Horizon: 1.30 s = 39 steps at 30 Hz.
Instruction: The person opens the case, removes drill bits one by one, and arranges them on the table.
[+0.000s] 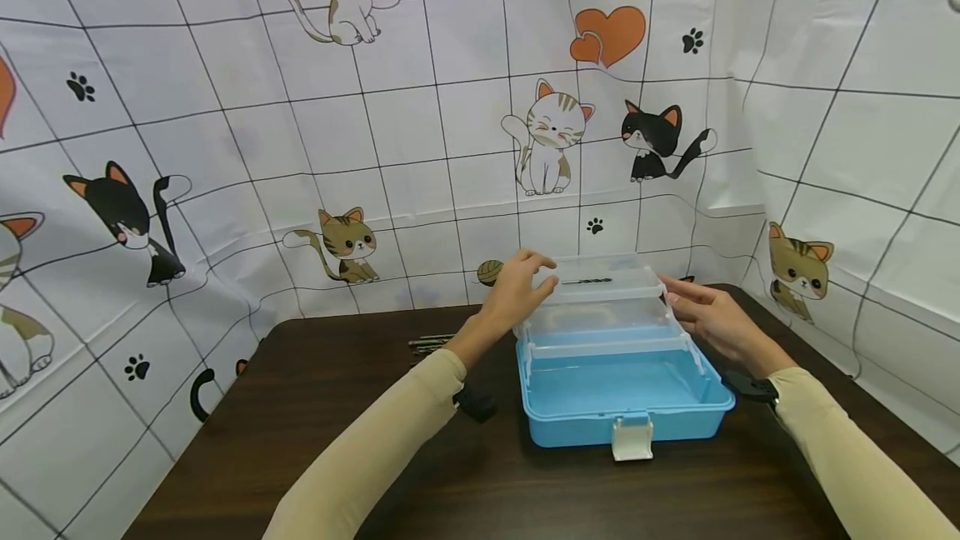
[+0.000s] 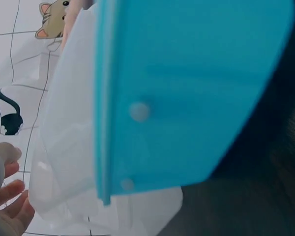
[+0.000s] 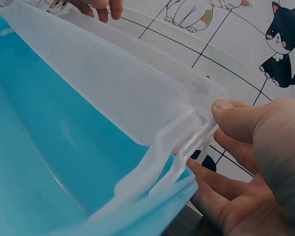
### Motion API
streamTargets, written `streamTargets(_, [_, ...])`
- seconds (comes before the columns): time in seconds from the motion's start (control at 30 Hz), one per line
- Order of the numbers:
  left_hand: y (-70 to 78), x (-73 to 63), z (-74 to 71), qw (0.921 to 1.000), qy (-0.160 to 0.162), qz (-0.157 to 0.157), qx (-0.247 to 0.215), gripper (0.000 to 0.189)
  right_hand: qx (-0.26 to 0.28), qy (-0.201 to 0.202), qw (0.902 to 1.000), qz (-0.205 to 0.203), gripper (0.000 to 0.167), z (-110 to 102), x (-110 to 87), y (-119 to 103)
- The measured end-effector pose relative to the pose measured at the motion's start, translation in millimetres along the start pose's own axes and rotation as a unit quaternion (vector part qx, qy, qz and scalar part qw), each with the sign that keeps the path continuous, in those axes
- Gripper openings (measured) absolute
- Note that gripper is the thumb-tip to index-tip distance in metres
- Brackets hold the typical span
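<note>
A blue toolbox [image 1: 622,390] stands on the table with its clear folding trays [image 1: 600,315] raised at the back. One dark drill bit [image 1: 587,281] lies in the top tray. My left hand [image 1: 519,290] is over that tray's left end, its fingers loosely bent; the left wrist view shows these fingers [image 2: 12,196] beside the clear plastic, with nothing visible held. At the right end of the trays is my right hand [image 1: 716,325]. Its thumb [image 3: 236,115] touches the tray's corner, while the other fingers extend beside the hinge arms [image 3: 182,152].
Several drill bits [image 1: 431,344] lie on the dark wooden table [image 1: 330,390], left of the box. A white latch [image 1: 632,440] hangs down at the box's front. Behind and to the right hangs a cat-print cloth [image 1: 420,148].
</note>
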State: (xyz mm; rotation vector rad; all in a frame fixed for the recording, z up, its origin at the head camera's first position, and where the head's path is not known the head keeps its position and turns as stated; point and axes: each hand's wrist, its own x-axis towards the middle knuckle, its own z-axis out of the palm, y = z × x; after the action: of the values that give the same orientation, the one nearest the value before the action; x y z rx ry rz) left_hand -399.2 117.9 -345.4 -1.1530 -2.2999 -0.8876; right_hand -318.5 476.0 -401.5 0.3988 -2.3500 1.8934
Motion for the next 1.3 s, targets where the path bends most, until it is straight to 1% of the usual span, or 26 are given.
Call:
streamTargets(0.1, [1.9,10.7,4.3,0.9996,-0.025,-0.008,-0.012,0.029,-0.002,0.001,1.0,0.001,0.06,-1,0.2,-1])
streamTargets(0.2, [2.2,22.0,9.9,0.9987,-0.049,-0.011,-0.007,0.031,-0.008,0.009,0.9999,-0.001,0.06,-3,0.7,-3])
streamTargets(0.33, [4.2,33.8,14.9,0.9978,-0.065,-0.008,0.012,0.026,-0.002,0.007,1.0,-0.005,0.06,-3,2.7,-4])
streamTargets(0.43, [6.7,38.9,17.7,0.9967,-0.079,-0.014,0.014,0.022,0.003,0.002,1.0,-0.006,0.059,-1,3.7,-2])
streamTargets(0.57, [9.5,40.7,21.2,0.9944,-0.099,-0.036,0.007,0.022,0.007,0.001,1.0,-0.003,0.059,2,3.6,1])
streamTargets(0.73, [13.4,39.3,23.2,0.992,-0.113,-0.055,-0.007,0.023,0.007,0.011,0.9999,0.008,0.061,4,2.4,3])
streamTargets(0.87, [16.8,38.7,24.3,0.99,-0.125,-0.061,-0.023,0.024,-0.009,0.02,0.9997,0.008,0.061,3,-0.3,3])
streamTargets(1.07, [17.6,38.2,24.8,0.99,-0.126,-0.057,-0.029,0.022,-0.008,0.013,0.9999,-0.001,0.058,3,-2.2,4])
streamTargets(1.2, [18.1,38.5,24.6,0.9898,-0.127,-0.061,-0.022,0.022,-0.01,0.011,0.9999,-0.003,0.058,2,-1.0,5])
streamTargets(1.3, [20.3,41.5,23.8,0.9893,-0.13,-0.066,-0.007,0.021,-0.014,0.017,0.9998,-0.003,0.058,1,0.0,5])
